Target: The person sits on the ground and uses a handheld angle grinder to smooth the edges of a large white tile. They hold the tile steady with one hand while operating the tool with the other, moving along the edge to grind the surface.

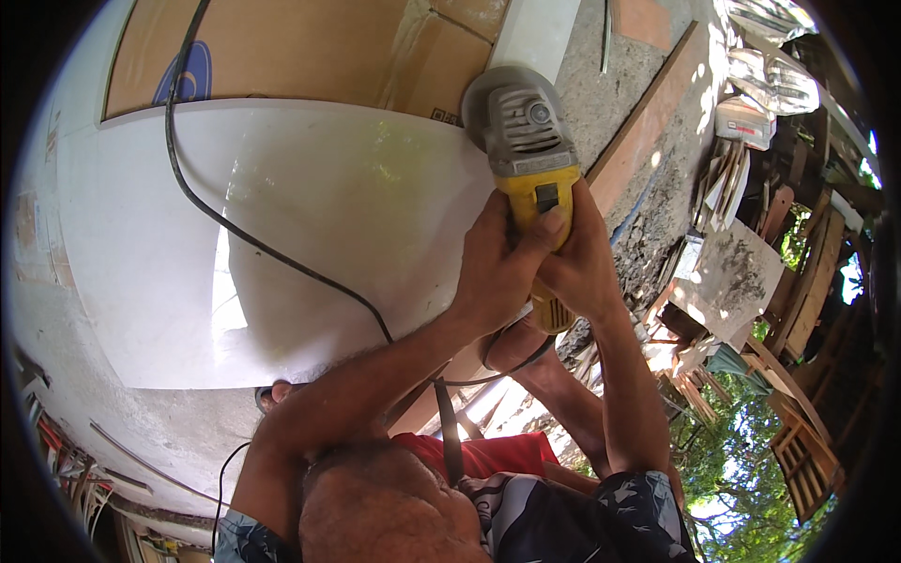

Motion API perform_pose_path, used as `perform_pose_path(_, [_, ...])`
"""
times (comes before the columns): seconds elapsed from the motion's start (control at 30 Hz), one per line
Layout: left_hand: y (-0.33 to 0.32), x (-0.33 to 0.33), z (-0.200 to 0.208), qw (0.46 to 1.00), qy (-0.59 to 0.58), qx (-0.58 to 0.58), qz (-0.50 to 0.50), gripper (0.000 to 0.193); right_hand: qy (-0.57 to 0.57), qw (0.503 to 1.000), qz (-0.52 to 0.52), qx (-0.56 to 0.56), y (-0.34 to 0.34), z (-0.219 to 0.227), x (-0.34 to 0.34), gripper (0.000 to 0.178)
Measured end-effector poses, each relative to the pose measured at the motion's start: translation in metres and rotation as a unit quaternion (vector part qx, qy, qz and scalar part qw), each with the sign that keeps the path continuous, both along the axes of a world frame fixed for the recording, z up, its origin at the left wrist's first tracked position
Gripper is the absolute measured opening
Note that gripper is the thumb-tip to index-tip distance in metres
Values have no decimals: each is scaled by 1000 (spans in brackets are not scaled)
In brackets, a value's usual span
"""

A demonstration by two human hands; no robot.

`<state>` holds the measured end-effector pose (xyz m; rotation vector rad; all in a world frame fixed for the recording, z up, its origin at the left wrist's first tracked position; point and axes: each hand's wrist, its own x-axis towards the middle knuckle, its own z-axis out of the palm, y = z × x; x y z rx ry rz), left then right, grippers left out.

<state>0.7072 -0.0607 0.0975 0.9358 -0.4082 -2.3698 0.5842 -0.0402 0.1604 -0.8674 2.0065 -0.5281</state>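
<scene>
Both of my hands are closed around the yellow body of an angle grinder (544,192). My left hand (490,263) wraps its left side, with the thumb lying over the top close to the dark switch. On the right side, my right hand (584,258) grips the housing. The grey head and round guard (488,98) point away from me, at the far right edge of a glossy white sheet (328,216). Whether the disc touches the sheet is hidden under the guard. A black cord (272,251) runs across the sheet.
Brown cardboard (310,52) lies beyond the sheet, beside a pale strip (537,38). A long wooden board (648,108) rests on the rough concrete at right. Stacked wood scraps (732,272) and wrapped packages (770,84) line the right side. My foot (514,345) is close below the grinder.
</scene>
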Motion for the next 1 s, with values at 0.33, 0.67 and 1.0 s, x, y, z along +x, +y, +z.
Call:
perform_pose_path(0.33, [-1, -3, 1, 1000, 4, -8, 4, 50, -6, 1000, 2, -9, 1, 1, -4, 55])
perform_pose_path(0.67, [2, -3, -3, 999, 11, -22, -26, 49, -7, 1000, 3, -2, 0, 2, -6, 54])
perform_pose_path(1.0, [2, -5, -1, 1000, -12, -21, -10, 51, -10, 1000, 1, 0, 2, 2, -8, 54])
